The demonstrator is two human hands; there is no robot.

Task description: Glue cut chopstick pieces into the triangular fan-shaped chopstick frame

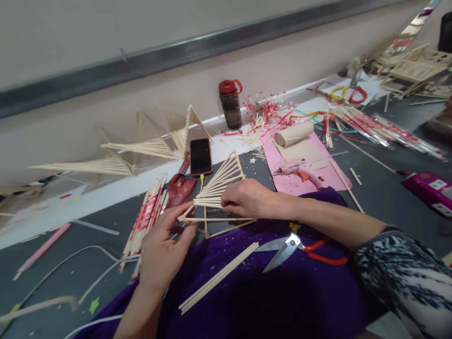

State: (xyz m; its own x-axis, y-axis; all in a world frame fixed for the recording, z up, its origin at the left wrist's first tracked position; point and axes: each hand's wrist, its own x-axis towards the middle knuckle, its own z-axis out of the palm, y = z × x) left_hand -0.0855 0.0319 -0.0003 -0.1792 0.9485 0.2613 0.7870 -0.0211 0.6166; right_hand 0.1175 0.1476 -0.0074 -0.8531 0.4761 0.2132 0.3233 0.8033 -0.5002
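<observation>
The stick frame [211,193] is between the person's two hands, in front of the phone [201,157] and at the table's near edge. The work on it looks well under way: the far part carries a close row of sticks, spread like a fan, while the near part stands open, bounded only by bare outer sticks. Judging by that gap, the filling is incomplete. Four or so loose sticks [219,278] lie on the purple cloth [318,301] beside the scissors [293,242], apparently unused so far. By the wall stand other fanned stick structures [141,150], which look further along.

The left hand [165,247] pinches the frame's near left corner between thumb and fingers. The right hand [247,197] has its fingers bunched together on the right ends of the lowest fan sticks, seemingly gripping one, though its fingertips are partly hidden.

That hand also covers the frame's right side, so the joints there cannot be checked. The structures by the wall are blurred and overlap, making their number hard to tell. Whether the glue gun [300,172] is hot does not show.
</observation>
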